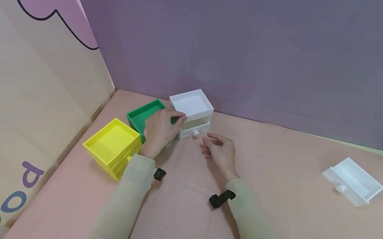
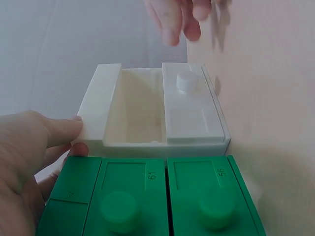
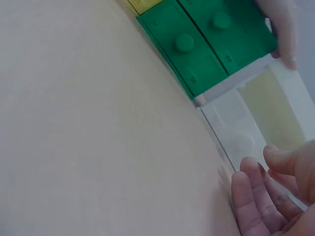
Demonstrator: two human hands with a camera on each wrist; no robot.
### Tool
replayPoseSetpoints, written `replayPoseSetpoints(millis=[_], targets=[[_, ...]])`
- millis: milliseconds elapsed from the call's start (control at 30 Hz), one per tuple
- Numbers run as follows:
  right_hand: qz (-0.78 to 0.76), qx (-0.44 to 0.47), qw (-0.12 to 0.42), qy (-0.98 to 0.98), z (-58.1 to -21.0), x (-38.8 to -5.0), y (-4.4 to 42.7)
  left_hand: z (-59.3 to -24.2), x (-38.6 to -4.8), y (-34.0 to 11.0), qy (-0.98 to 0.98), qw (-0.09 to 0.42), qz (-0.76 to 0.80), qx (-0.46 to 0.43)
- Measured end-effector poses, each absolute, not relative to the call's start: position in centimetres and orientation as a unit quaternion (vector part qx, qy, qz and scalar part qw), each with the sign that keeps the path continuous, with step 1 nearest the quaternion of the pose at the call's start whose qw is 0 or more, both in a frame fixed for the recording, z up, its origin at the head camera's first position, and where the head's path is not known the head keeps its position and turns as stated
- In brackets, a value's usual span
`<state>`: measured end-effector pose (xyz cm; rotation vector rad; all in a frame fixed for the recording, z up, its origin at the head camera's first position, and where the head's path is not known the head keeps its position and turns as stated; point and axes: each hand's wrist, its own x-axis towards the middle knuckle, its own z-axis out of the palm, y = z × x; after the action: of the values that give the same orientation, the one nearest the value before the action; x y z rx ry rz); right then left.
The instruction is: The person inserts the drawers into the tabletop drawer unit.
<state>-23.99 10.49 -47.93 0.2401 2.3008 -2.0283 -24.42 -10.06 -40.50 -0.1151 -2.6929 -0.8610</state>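
A small white drawer cabinet stands at the back; its upper slot is a gap and its lower drawer, with a round knob, is closed. My left hand reaches over the green drawer cabinet and holds the white cabinet's upper front corner with its fingertips. My right hand is in front of the lower drawer, apart from the knob, fingers loosely bent and holding nothing. Far to the right, a loose white drawer lies on the table, knob toward the front.
A yellow drawer cabinet stands beside the green one, at its front left. The pink-covered table meets a purple-grey wall behind and a patterned cream wall on the left.
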Motion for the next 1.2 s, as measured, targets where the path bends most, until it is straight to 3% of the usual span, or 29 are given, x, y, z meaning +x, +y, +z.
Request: replayPoseSetpoints(millis=[367, 800, 1200], targets=[[-0.681, 0.059, 0.066, 0.727, -46.5, -21.4, 13.2, -40.4, -24.3, -9.9, -0.940, 0.159, -0.299, -0.038], [-0.620, 0.029, -0.001, 0.784, -45.7, -19.3, 17.0, -40.4, -24.3, -9.7, -0.940, 0.162, -0.298, -0.041], [-0.589, 0.048, -0.024, 0.807, -45.2, -16.5, 22.1, -40.6, -24.3, -9.7, -0.944, 0.153, -0.290, -0.033]])
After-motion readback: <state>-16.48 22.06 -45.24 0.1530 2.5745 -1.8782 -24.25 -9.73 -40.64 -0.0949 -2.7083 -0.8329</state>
